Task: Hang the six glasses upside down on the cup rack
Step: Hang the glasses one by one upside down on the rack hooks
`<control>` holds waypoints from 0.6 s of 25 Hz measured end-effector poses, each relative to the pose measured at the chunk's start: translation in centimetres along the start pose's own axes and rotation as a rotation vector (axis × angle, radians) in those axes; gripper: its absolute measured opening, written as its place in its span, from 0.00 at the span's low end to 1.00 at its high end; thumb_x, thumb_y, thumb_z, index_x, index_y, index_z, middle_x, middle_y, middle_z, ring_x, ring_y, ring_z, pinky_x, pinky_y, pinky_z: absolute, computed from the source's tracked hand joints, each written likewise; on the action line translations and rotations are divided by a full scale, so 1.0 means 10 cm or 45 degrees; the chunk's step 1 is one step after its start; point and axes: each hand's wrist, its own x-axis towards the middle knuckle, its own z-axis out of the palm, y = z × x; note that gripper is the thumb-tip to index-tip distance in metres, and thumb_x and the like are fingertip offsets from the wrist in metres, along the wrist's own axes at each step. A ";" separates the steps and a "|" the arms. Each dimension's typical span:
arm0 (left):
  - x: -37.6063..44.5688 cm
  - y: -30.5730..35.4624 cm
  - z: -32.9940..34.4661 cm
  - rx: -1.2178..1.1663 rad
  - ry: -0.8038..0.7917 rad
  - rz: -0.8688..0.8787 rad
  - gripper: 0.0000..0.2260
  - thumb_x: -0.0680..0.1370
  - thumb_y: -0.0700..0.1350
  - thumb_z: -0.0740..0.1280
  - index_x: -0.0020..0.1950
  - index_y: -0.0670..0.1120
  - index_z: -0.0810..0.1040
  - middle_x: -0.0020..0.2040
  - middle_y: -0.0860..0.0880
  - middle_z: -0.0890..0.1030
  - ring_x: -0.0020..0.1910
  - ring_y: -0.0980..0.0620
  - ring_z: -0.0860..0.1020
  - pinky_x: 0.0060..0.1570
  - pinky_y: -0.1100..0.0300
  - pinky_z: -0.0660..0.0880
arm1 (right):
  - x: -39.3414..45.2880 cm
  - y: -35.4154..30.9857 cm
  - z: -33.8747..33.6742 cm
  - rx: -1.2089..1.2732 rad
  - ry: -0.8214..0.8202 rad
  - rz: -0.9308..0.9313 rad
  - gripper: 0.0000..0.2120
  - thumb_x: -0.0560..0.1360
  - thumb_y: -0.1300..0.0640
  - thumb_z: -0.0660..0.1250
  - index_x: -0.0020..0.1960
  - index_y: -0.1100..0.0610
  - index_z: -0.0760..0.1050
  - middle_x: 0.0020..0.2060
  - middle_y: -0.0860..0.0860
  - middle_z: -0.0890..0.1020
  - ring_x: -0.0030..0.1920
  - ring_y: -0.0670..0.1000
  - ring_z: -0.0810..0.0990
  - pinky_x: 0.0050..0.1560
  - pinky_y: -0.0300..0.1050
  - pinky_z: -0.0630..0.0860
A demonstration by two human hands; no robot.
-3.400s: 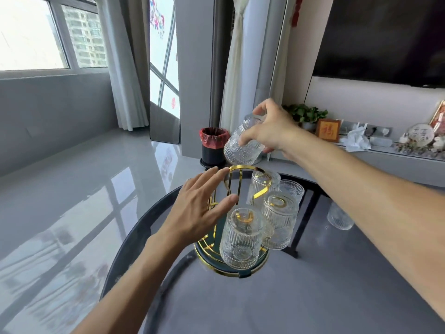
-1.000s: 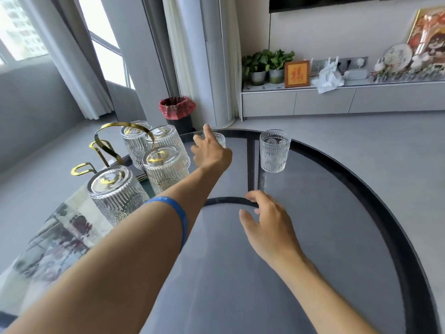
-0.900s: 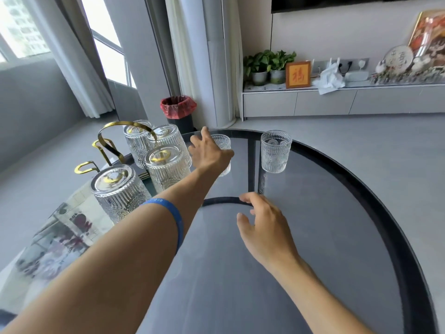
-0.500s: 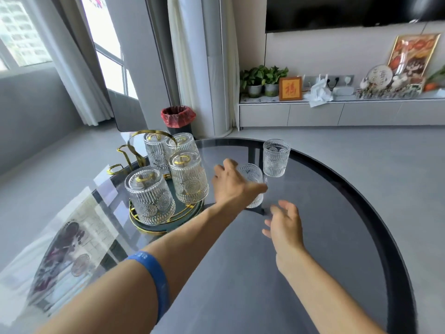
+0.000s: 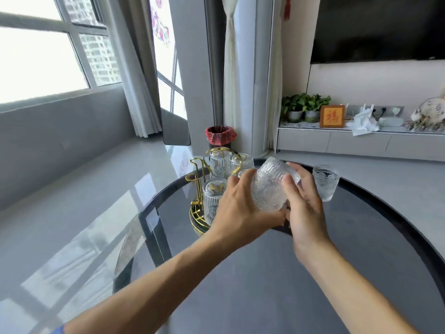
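A ribbed clear glass [image 5: 269, 186] is tilted in the air above the table, its base pointing up and to the right. My left hand [image 5: 237, 208] grips its left side and my right hand [image 5: 302, 203] holds its right side. Just behind my left hand stands the gold cup rack [image 5: 199, 189] with several glasses hanging upside down on it, such as one at the front [image 5: 213, 196]. Another glass [image 5: 325, 185] stands upright on the table to the right of my right hand.
The round dark glass table [image 5: 265, 285] fills the lower view, its rim curving at the right. Beyond it are a bin with a red liner [image 5: 220, 137] on the floor and a low cabinet [image 5: 361, 143] bearing plants and ornaments.
My left hand has lifted the glass off the table and tipped it over. My right hand has come up and taken hold of its other side. The view has swung upward.
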 end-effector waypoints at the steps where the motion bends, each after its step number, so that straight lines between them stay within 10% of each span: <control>1: 0.02 0.01 -0.11 -0.009 0.057 0.015 0.41 0.60 0.65 0.74 0.70 0.55 0.67 0.55 0.58 0.71 0.51 0.59 0.72 0.49 0.72 0.69 | 0.01 -0.11 0.11 -0.079 -0.066 -0.087 0.11 0.76 0.44 0.64 0.58 0.39 0.75 0.42 0.36 0.81 0.43 0.40 0.79 0.44 0.36 0.74; 5: 0.20 -0.09 -0.56 -0.143 0.226 -0.026 0.39 0.59 0.66 0.75 0.66 0.52 0.74 0.54 0.53 0.81 0.53 0.54 0.79 0.52 0.56 0.78 | 0.19 -0.37 0.51 -0.231 -0.298 -0.201 0.14 0.78 0.46 0.62 0.63 0.43 0.73 0.53 0.39 0.79 0.51 0.35 0.77 0.50 0.34 0.71; 12: 0.67 -0.77 -1.17 -0.296 0.306 -0.170 0.32 0.61 0.46 0.83 0.58 0.56 0.70 0.47 0.63 0.79 0.45 0.69 0.77 0.38 0.77 0.71 | 0.82 -0.34 0.93 -1.054 -0.446 -0.390 0.17 0.82 0.46 0.52 0.65 0.49 0.71 0.64 0.51 0.75 0.61 0.55 0.74 0.58 0.50 0.70; 15: 0.94 -0.98 -1.23 -0.387 0.326 -0.204 0.31 0.62 0.41 0.83 0.60 0.52 0.73 0.50 0.56 0.83 0.44 0.64 0.82 0.42 0.71 0.77 | 1.07 -0.24 1.06 -1.455 -0.594 -0.307 0.21 0.82 0.44 0.48 0.71 0.48 0.66 0.71 0.49 0.69 0.67 0.59 0.68 0.65 0.57 0.65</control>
